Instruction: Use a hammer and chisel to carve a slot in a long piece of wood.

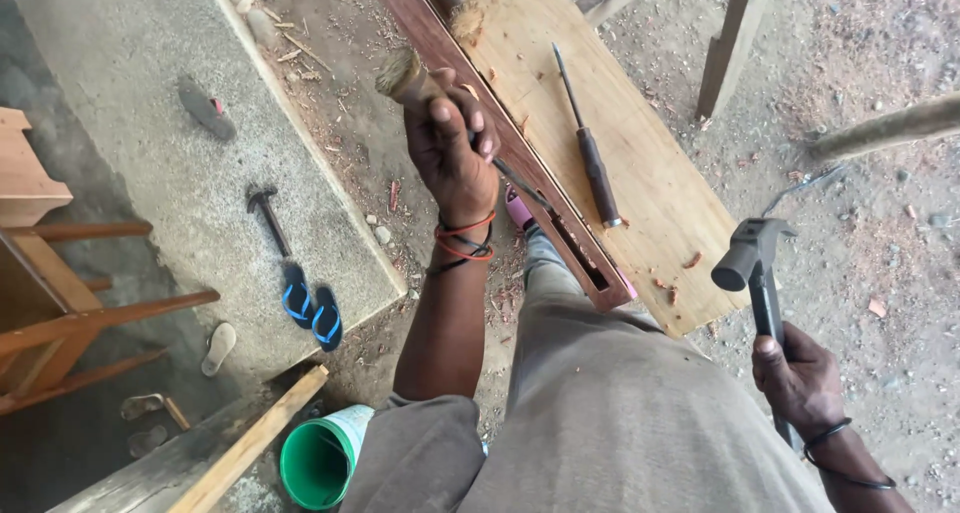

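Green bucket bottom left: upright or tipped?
Tipped. The green bucket lies on its side, its round mouth facing the camera; the inside looks empty, though its depth is shadowed.

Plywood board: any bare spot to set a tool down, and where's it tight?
The plywood board is bare right of the spare chisel, out to its far edge, bar a few chips. It is tight along the dark mortised rail, where the left hand holds a chisel. The right hand holds the hammer off the board.

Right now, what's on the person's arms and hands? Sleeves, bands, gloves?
Both hands bare, no gloves. Left hand: red and black cord bands around the wrist; grey-brown short sleeve ends above the elbow. Right hand: thin black bands at the wrist, forearm bare.
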